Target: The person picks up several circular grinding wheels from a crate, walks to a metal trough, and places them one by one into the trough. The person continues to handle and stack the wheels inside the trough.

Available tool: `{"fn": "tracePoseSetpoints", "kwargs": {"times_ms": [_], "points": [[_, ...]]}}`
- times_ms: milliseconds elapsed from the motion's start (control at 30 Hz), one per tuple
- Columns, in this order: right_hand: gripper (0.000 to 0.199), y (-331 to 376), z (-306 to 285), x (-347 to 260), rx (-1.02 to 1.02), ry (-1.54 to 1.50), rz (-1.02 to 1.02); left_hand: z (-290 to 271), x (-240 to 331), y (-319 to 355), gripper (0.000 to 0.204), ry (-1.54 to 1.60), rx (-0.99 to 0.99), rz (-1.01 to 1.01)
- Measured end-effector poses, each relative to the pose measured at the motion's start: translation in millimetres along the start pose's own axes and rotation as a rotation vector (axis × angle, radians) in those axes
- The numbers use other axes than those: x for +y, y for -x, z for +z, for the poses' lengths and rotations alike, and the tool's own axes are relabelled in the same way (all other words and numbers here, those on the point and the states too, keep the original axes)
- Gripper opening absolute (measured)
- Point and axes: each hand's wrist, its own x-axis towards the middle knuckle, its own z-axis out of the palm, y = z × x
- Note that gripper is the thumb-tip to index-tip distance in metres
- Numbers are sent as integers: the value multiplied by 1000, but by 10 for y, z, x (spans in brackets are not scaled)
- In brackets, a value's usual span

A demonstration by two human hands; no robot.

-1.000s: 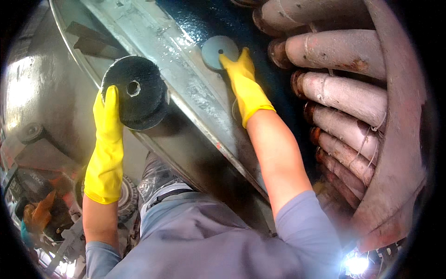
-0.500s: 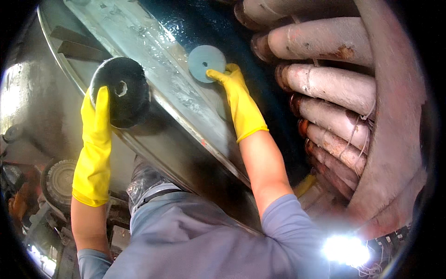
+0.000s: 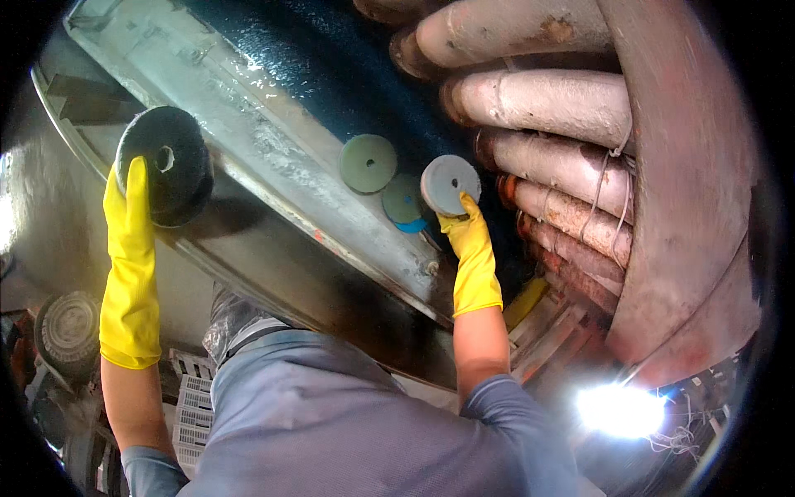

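Left hand (image 3: 132, 207) flat against black wheel (image 3: 166, 164), upper left | right hand (image 3: 465, 228) pinching grey disc (image 3: 450, 184), centre | green disc (image 3: 367, 163) lies just left.

Both arms raised from the lower edge, bare at the forearm, grey sleeves at the elbows, each ending in a yellow rubber glove. Left hand (image 3: 132, 207) up at the left, fingers straight and together, pressed flat against the thick black round disc with a centre hole (image 3: 166, 164), wrist in line with the forearm. Right hand (image 3: 465, 236) reaching higher toward the middle, fingertips pinched on the lower edge of the small grey round disc (image 3: 450, 184), elbow bent
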Motion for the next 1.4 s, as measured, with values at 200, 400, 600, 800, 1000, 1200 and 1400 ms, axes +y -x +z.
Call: {"fn": "tracePoseSetpoints", "kwargs": {"times_ms": [200, 400, 600, 800, 1000, 1200, 1400], "points": [[59, 262, 387, 211, -104, 341, -38, 33, 74, 12, 50, -27, 12, -3], [61, -147, 559, 261, -68, 348, -5, 85, 60, -12, 51, 30, 21, -51], [67, -409, 1098, 445, -140, 239, 13, 114, 260, 20, 55, -12, -7, 5], [73, -451, 2026, 804, -263, 409, -55, 112, 265, 45, 54, 11, 22, -13], [73, -619, 2620, 1223, -378, 658, 8, 152, 331, 30, 54, 19, -3, -7], [77, -858, 2687, 1414, -50, 1410, -580, 136, 345, 49, 54, 9, 14, -2], [54, -35, 2741, 1314, -239, 1003, -523, 158, 352, 58, 52, -37, 12, 56]]}}
